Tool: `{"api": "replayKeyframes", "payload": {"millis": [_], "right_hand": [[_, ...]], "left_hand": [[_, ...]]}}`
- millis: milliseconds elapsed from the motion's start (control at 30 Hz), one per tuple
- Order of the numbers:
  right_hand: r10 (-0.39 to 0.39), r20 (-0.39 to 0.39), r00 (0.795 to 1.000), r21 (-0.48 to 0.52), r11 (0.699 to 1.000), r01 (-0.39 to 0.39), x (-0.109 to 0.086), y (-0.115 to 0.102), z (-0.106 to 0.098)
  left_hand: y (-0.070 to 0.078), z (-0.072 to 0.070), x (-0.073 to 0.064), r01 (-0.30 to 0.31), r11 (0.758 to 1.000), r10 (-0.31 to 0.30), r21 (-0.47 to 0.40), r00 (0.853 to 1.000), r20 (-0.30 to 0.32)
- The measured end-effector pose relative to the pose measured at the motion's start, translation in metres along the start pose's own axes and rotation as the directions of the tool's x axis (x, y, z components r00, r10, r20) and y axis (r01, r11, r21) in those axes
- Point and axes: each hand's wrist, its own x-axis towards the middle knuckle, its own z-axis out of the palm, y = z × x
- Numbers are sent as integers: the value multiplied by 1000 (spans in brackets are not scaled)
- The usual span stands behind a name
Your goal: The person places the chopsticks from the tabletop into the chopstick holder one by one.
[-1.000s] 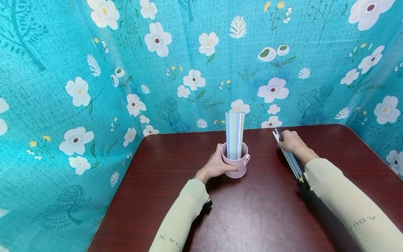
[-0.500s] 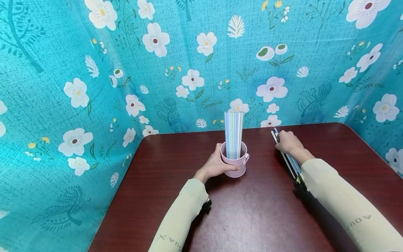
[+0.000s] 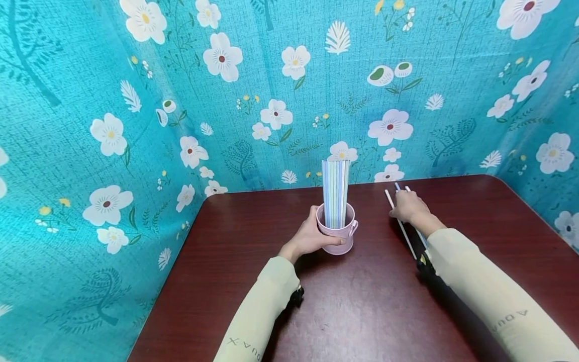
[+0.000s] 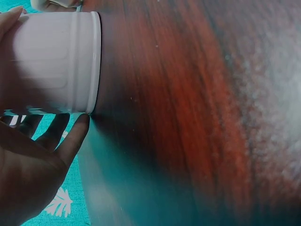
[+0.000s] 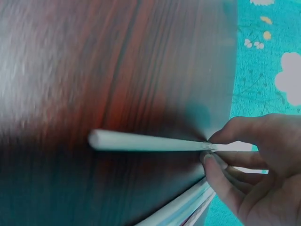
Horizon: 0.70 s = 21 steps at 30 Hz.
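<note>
In the head view my left hand point(image 3: 308, 238) grips the side of a small pink bucket point(image 3: 340, 247), thumb across its front. Pale blue, green and white straws point(image 3: 335, 193) stand upright in it. The left wrist view shows the bucket's lower wall point(image 4: 47, 61) with fingers curled beneath. To the right, my right hand point(image 3: 410, 207) pinches a white straw point(image 3: 407, 240) between thumb and fingertips; the right wrist view shows this white straw point(image 5: 146, 142) close up. More straws point(image 5: 176, 207) lie beside it, partly hidden under the hand and wrist.
The dark red-brown table point(image 3: 362, 301) spreads under both arms. A teal flowered cloth point(image 3: 271, 146) hangs along its back and sides. Black straps with a camera point(image 3: 424, 264) sit at the right wrist.
My right hand has shifted slightly left, drawing the white straw apart from the other straws. My left hand still holds the bucket in the same place.
</note>
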Motion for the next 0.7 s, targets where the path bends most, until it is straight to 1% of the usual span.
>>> {"api": "replayKeyframes", "payload": {"millis": [200,333,500,633,700], "right_hand": [[3,100,995,30,1000,-6,-8,-18,-1],[6,145,989,34,999,-11,-12,-27,-1],[12,153,988,12,1000,-14,-12,-30,1],[-12,149,989,5,1000,11,-12,-31,1],[-32,154,988,20,999,29,-13,-31,1]], "left_hand": [[1,-1,-1,4,1000,-4,-4,1000,-1],[0,0,-1,1,1000,-1,-7,1000,-2],[-2,1,0,0,1000,0,-5,1000,-7],[-3,2,0,0,1000,0,-7,1000,-13],[-3,2,0,-2,1000,2,-8,1000,-11]]}}
